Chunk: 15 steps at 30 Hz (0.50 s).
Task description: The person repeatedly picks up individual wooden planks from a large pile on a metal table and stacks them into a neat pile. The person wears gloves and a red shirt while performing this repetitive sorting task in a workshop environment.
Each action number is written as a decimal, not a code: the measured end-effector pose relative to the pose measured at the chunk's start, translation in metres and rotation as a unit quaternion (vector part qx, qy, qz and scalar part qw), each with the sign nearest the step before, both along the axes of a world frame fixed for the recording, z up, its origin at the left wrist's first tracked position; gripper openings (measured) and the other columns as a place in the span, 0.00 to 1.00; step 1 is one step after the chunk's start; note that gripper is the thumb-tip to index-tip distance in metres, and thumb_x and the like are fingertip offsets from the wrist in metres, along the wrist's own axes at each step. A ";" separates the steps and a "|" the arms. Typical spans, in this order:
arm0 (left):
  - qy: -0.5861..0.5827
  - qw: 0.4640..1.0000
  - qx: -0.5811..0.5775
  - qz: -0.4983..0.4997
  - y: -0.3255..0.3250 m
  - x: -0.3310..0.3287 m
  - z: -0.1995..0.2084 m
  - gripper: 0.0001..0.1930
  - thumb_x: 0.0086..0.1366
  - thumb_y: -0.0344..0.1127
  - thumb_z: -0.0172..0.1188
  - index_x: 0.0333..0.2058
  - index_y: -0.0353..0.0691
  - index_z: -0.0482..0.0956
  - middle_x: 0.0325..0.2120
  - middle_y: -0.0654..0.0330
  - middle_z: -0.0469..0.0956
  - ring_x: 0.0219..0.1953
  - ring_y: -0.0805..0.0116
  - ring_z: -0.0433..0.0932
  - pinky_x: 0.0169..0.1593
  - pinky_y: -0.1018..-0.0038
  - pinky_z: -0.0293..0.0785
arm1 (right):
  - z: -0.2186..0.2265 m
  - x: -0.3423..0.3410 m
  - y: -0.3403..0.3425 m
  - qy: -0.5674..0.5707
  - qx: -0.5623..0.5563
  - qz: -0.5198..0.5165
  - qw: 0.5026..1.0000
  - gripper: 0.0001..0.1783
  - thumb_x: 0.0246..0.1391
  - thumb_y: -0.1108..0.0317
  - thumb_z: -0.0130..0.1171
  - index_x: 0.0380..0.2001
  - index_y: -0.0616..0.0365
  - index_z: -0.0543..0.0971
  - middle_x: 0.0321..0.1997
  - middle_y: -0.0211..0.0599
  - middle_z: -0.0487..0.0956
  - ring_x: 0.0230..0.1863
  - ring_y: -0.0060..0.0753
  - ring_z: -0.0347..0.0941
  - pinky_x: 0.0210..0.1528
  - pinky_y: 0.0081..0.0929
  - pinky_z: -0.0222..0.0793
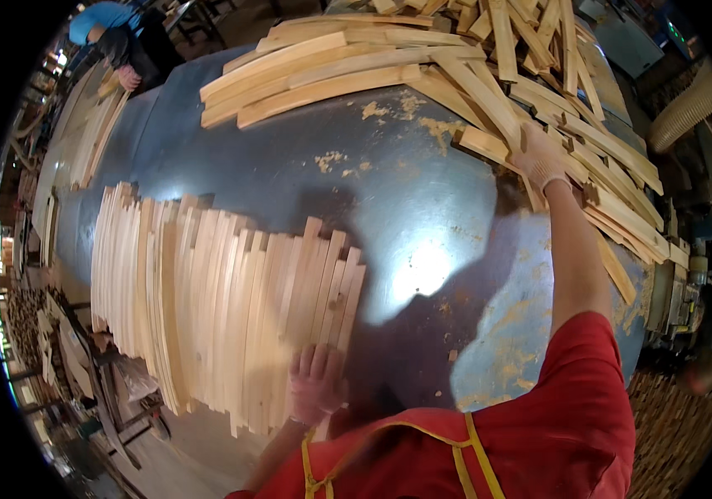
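Many pale wooden strips lie side by side in a row on the metal table, at the near left. My left hand, in a light glove, rests on the near right end of that row with its fingers stretched out flat. At the far right, my right hand, also gloved, is closed on a wooden strip at the near edge of a jumbled pile of strips. Part of its fingers is hidden behind the hand. My right arm is stretched out far.
A bundle of longer strips lies across the table's far side. Sawdust patches dot the surface. A person in blue bends over more strips at the far left. Ribbed hoses and machinery stand on the right.
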State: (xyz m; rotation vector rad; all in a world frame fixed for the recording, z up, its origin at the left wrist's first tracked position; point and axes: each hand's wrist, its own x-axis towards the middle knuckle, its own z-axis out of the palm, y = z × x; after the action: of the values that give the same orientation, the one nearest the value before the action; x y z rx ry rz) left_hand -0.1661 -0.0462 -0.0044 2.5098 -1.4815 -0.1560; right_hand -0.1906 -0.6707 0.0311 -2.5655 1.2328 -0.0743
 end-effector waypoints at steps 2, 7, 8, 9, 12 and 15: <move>-0.008 1.000 -0.015 0.006 0.004 -0.004 -0.002 0.32 0.48 0.41 0.66 0.55 0.41 0.77 0.57 0.52 0.74 0.60 0.45 0.73 0.62 0.46 0.68 | 0.002 -0.022 0.044 -0.022 0.020 0.004 1.000 0.37 0.49 0.64 0.73 0.63 0.58 0.72 0.56 0.62 0.83 0.56 0.64 0.80 0.60 0.52 0.75; -0.016 0.995 -0.096 0.011 0.027 -0.010 -0.023 0.36 0.49 0.45 0.72 0.59 0.43 0.77 0.60 0.54 0.73 0.64 0.46 0.71 0.68 0.45 0.66 | 0.001 -0.090 0.206 -0.220 0.288 -0.069 0.930 0.49 0.55 0.70 0.68 0.79 0.60 0.59 0.58 0.45 0.80 0.52 0.40 0.81 0.50 0.36 0.79; 0.000 0.995 -0.094 0.015 0.031 -0.012 -0.022 0.37 0.50 0.46 0.73 0.60 0.43 0.77 0.61 0.53 0.73 0.66 0.45 0.69 0.69 0.44 0.65 | -0.002 -0.099 0.243 -0.217 0.378 -0.120 0.892 0.51 0.57 0.72 0.66 0.81 0.60 0.55 0.60 0.43 0.78 0.53 0.36 0.80 0.51 0.34 0.80; 0.016 0.995 -0.091 0.020 0.034 -0.013 -0.022 0.37 0.52 0.47 0.74 0.61 0.43 0.76 0.62 0.52 0.73 0.68 0.44 0.68 0.71 0.44 0.63 | -0.012 -0.109 0.280 -0.275 0.443 -0.104 0.847 0.50 0.58 0.73 0.65 0.81 0.59 0.55 0.60 0.44 0.78 0.54 0.37 0.80 0.53 0.35 0.80; 0.086 0.987 -0.131 0.041 0.061 -0.014 -0.024 0.39 0.56 0.49 0.73 0.65 0.42 0.74 0.67 0.49 0.69 0.72 0.44 0.64 0.73 0.43 0.60 | -0.050 -0.135 0.396 -0.391 0.616 -0.098 0.677 0.47 0.61 0.78 0.62 0.80 0.56 0.56 0.63 0.44 0.77 0.57 0.40 0.80 0.61 0.37 0.81; 0.015 0.983 -0.060 0.174 0.124 -0.043 -0.037 0.40 0.57 0.50 0.72 0.67 0.42 0.73 0.69 0.50 0.66 0.73 0.46 0.63 0.72 0.45 0.61 | -0.059 -0.131 0.497 -0.356 0.649 -0.107 0.664 0.45 0.62 0.75 0.65 0.79 0.57 0.57 0.65 0.45 0.76 0.64 0.43 0.76 0.68 0.41 0.74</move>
State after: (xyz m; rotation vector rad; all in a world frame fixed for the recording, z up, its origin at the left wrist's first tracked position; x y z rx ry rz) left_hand -0.2094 0.0773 -0.0417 2.6034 -0.9870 -0.0447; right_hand -0.3220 -0.1741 -0.0281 -0.9387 0.7327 -0.1530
